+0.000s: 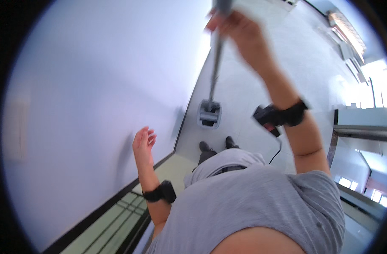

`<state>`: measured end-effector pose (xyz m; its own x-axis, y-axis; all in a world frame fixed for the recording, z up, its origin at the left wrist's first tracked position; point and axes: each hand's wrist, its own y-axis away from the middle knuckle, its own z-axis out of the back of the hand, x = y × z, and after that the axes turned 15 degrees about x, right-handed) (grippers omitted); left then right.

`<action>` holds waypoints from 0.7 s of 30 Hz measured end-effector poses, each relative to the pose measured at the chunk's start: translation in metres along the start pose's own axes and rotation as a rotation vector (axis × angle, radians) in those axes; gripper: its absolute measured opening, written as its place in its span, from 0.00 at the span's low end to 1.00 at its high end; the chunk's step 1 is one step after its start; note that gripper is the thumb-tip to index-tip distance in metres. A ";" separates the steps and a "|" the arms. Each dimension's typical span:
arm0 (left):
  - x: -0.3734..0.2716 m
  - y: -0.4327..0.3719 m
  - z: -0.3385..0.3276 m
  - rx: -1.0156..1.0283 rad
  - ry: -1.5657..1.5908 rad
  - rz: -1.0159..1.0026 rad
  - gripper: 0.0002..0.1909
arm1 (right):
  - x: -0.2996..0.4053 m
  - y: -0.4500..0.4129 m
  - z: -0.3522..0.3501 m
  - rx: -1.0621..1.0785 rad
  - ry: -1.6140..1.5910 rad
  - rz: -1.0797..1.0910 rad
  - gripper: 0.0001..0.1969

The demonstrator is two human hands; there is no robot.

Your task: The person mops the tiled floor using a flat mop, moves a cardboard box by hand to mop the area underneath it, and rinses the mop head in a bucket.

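Observation:
My right hand, raised and blurred, is closed around a grey metal pole just below its thicker grey grip. The pole slants down to a grey plastic bucket with dark openings, which looks like a mop bucket standing on the floor. What sits at the pole's lower end is hard to make out. My left hand holds nothing; its fingers are loosely bent and a little apart, in front of the white wall.
Dark shoes stand on the pale floor just behind the bucket. A dark skirting strip runs along the wall. Dark metal bars lie at lower left. At right is a counter-like piece. A black cable hangs from the right-arm device.

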<state>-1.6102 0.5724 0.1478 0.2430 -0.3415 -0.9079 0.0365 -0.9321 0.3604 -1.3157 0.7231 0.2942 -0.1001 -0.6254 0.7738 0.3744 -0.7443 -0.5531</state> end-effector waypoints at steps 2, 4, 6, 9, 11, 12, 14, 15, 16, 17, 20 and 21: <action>0.005 -0.005 0.000 0.023 0.003 0.003 0.11 | -0.023 0.026 -0.015 0.067 0.191 -0.294 0.13; 0.009 0.005 0.011 -0.024 0.003 -0.011 0.11 | -0.024 0.042 -0.043 0.179 0.009 -0.545 0.12; 0.011 0.006 0.006 -0.034 -0.012 0.008 0.11 | -0.039 0.063 -0.052 0.213 -0.054 -0.602 0.11; 0.010 0.008 -0.003 -0.014 -0.021 0.001 0.11 | -0.029 0.066 -0.041 0.259 0.035 -0.627 0.11; 0.010 0.006 -0.001 0.017 -0.022 -0.014 0.11 | -0.012 0.051 -0.030 0.244 0.124 -0.553 0.12; 0.010 0.006 0.004 0.013 -0.025 -0.011 0.12 | -0.005 0.037 -0.028 0.266 0.203 -0.468 0.12; 0.012 0.009 0.011 -0.010 -0.029 0.006 0.12 | 0.025 0.006 -0.019 0.124 0.270 -0.295 0.12; 0.012 0.005 0.006 0.024 -0.011 -0.019 0.12 | 0.049 -0.009 -0.008 0.023 0.260 -0.197 0.15; 0.011 0.003 0.001 0.046 -0.001 -0.036 0.12 | 0.056 -0.021 0.001 -0.093 0.244 -0.022 0.16; 0.007 0.007 -0.002 0.036 -0.008 -0.030 0.12 | 0.068 -0.035 0.008 -0.132 0.060 0.075 0.15; 0.004 -0.001 -0.021 0.096 0.002 -0.011 0.11 | 0.135 -0.035 0.041 -0.048 0.123 0.056 0.15; 0.002 0.001 -0.017 0.062 -0.004 -0.014 0.11 | 0.130 -0.038 0.038 -0.032 0.091 0.135 0.16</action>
<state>-1.5931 0.5729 0.1497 0.2395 -0.3289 -0.9135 -0.0202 -0.9424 0.3340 -1.3079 0.6791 0.4279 -0.1347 -0.7381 0.6611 0.3604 -0.6580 -0.6612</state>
